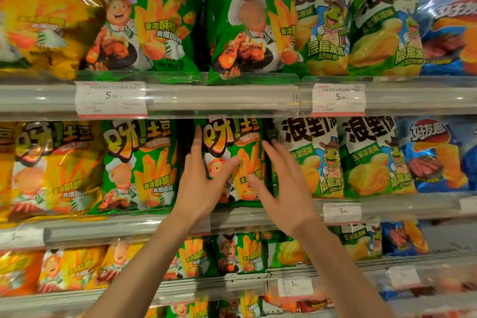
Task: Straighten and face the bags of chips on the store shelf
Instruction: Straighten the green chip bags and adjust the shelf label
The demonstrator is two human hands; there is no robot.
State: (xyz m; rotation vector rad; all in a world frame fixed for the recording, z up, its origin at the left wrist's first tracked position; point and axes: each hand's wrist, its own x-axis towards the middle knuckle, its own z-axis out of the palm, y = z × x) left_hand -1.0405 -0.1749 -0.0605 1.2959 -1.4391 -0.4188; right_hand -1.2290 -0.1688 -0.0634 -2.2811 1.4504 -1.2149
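A: Where is the bag [233, 160]?
B: On the middle shelf [258, 214], between another green bag [139, 168] and a white one [309, 157]. The left hand [198, 186] holds its left edge, thumb curled across the front; the right hand [281, 186] lies flat and open against its right edge.
A: How will it handle?
B: Probably light, puffy and slick, the chips fragile. Best held by the side edges, gently, not squeezed in the middle.
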